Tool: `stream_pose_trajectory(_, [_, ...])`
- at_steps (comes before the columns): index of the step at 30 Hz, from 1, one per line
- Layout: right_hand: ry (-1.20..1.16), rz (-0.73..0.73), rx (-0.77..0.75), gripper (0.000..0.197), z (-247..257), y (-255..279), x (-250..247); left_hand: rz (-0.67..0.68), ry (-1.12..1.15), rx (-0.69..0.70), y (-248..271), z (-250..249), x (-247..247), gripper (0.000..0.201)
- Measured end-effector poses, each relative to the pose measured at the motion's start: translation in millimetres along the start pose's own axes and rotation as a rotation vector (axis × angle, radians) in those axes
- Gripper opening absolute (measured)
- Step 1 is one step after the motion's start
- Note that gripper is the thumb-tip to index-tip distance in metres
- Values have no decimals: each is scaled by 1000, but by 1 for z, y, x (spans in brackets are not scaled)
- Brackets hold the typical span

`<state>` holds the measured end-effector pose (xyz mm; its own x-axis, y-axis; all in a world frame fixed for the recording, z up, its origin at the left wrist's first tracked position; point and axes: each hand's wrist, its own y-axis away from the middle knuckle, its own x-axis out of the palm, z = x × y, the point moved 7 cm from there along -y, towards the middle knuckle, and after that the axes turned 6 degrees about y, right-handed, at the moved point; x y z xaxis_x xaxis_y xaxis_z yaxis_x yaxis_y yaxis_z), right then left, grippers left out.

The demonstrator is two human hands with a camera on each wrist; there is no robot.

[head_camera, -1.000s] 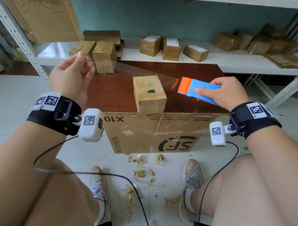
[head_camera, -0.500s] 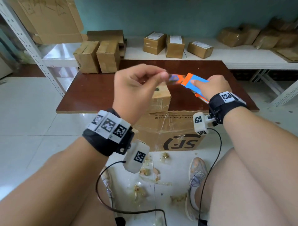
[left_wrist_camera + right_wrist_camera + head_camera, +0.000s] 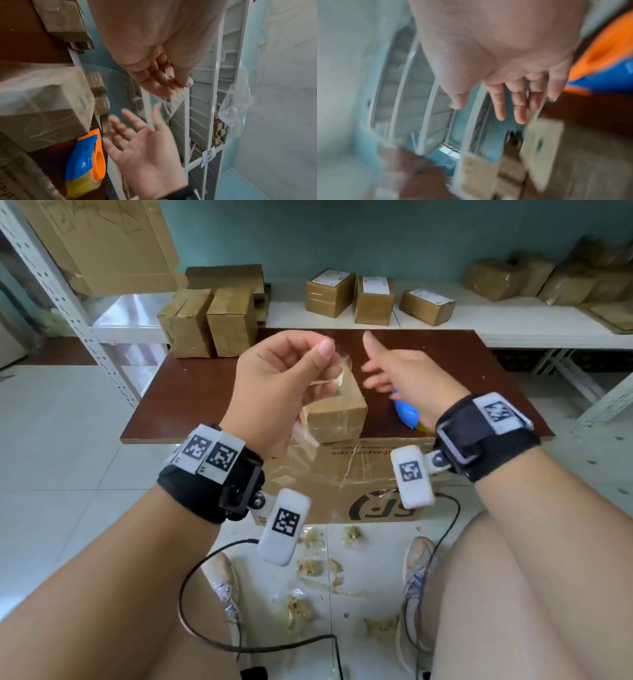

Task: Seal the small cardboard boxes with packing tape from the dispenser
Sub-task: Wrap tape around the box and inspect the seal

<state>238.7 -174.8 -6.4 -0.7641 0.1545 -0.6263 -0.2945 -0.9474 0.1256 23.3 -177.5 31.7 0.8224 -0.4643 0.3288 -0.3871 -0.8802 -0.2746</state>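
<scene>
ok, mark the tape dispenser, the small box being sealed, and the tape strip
tape dispenser (image 3: 85, 155), left wrist view, on its blue shell
small box (image 3: 337, 414), head view, on the near side face
tape strip (image 3: 334, 371), head view, on the clear film below the left hand's pinch

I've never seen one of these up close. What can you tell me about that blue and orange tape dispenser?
The dispenser looks like plastic: a blue curved shell over an orange round hub, with a roll of clear yellowish tape under the shell. It lies on the brown board, just right of the small box. No hand holds it: the right hand hovers open above it. In the head view the wrist hides most of it.
</scene>
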Motion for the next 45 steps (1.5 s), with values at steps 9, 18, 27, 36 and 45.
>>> stream_pose_trajectory(9, [-440, 506, -343, 81, 50, 66, 58, 200, 273, -192, -5, 2, 6, 27])
stream_pose_trajectory(18, [-370, 623, -346, 99, 41, 74, 83, 170, 838, -351, -8, 8, -2, 5])
stream_pose_trajectory(27, [-248, 716, -264, 59, 31, 78, 98, 53, 1189, -341, -19, 6, -20, 12])
stream_pose_trajectory(36, [-167, 380, -193, 34, 7, 36, 29, -106, 1092, -188, -37, 2, -98, 8])
stream_pose_trajectory(45, [-204, 337, -94, 47, -29, 15, -11, -224, 619, -187, -38, 20, -147, 8])
